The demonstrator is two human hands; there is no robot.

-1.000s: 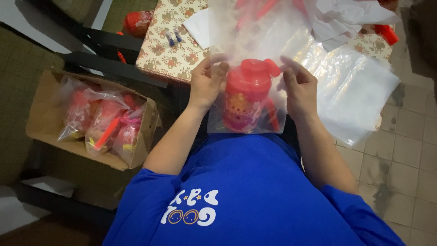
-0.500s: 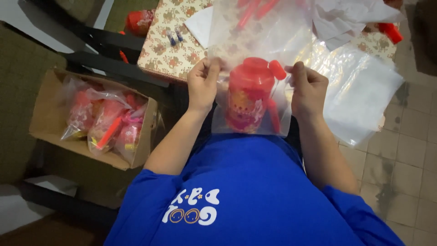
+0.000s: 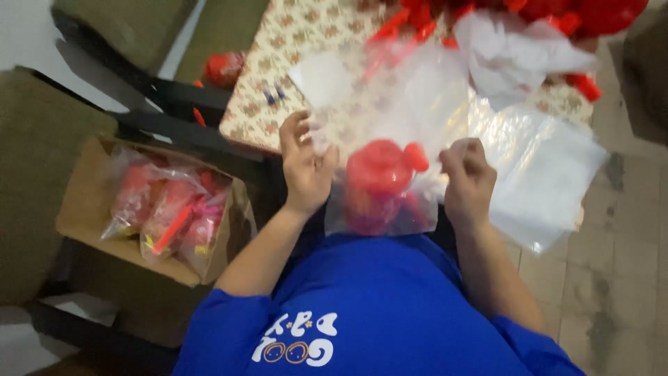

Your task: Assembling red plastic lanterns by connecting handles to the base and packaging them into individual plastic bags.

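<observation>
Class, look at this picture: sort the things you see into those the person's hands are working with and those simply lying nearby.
In hand:
- clear plastic bag, pinched by the left hand and right hand
- red cup inside that bag

Lying about:
- cardboard box with bagged red cups
- stack of empty clear bags
- patterned table
- crumpled white plastic
</observation>
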